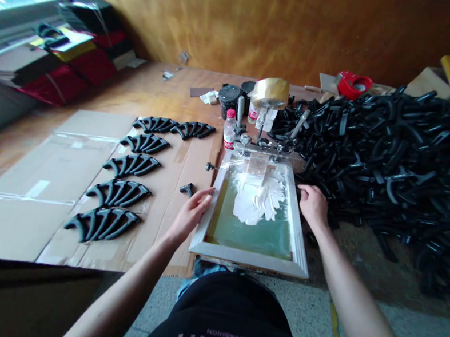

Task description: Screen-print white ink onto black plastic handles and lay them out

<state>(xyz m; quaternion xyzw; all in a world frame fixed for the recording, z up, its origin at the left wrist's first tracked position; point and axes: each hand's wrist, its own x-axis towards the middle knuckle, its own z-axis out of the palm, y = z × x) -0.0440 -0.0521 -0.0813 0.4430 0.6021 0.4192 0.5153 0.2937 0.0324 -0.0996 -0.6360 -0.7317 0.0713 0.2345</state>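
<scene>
Flanking a pale metal frame (250, 258), the person's two bare hands are placed one on each side of it. The left hand (192, 212) is at the left edge, with its fingers half bent and pointing forward; a small black part (187, 188) lies just at these fingers, but one cannot tell whether the hand grips the part or the frame. The right hand (314, 207) is near the right edge, its fingers mostly curled and the index finger reaching out toward the frame; whether it has hold of something cannot be told.

The frame lies on the workbench, between a sheet of cardboard (23, 226) and a large pile of black parts (386, 144). Inside it, white paste (255, 206) is spread over the upper half of a green mesh (252, 237). Behind its far end stand a roll of clear tape (271, 92) and a bottle with a red cap (229, 128). On the cardboard, black curved pieces (104, 223) are arranged in six neat groups.
</scene>
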